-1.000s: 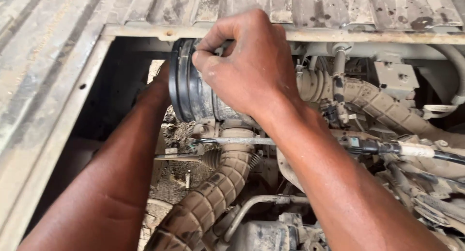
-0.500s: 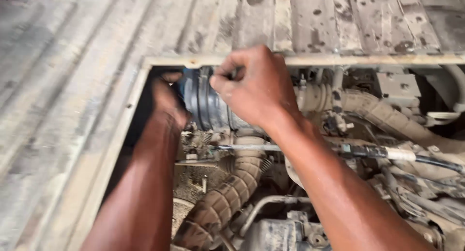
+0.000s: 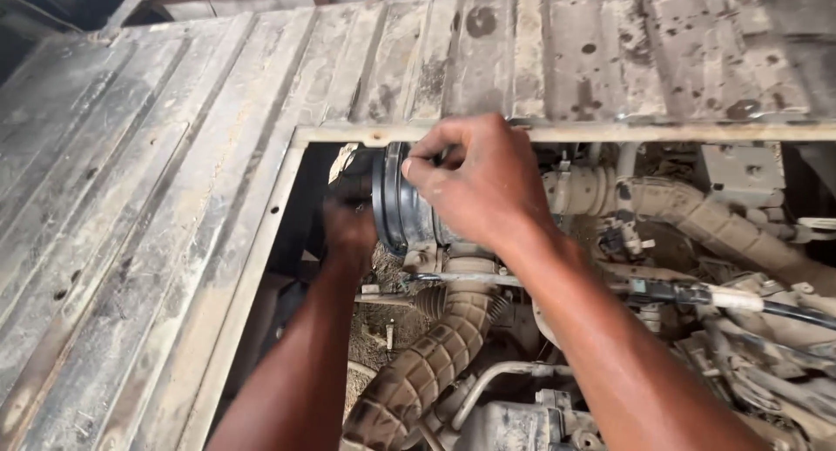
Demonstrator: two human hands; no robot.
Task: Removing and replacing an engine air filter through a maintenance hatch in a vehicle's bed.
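Observation:
A dark grey ribbed rubber sleeve (image 3: 399,209) sits at the top left of an open engine bay, just under the metal frame edge. My right hand (image 3: 475,183) is closed over its top right side, fingers pinched at its rim. My left hand (image 3: 348,229) reaches in from below and presses against the sleeve's left side in shadow; its fingers are mostly hidden. A dusty corrugated hose (image 3: 431,364) runs down from beneath the sleeve.
A dirty ribbed metal deck (image 3: 174,172) surrounds the opening at left and above. A second corrugated hose (image 3: 697,212) runs right. A thin rod with a black cable (image 3: 697,294) crosses the bay. Dusty engine parts (image 3: 522,425) fill the bottom.
The view has shifted, so the opening sits further right and lower. My right hand stays on the sleeve's top; my left hand has moved up along its left side.

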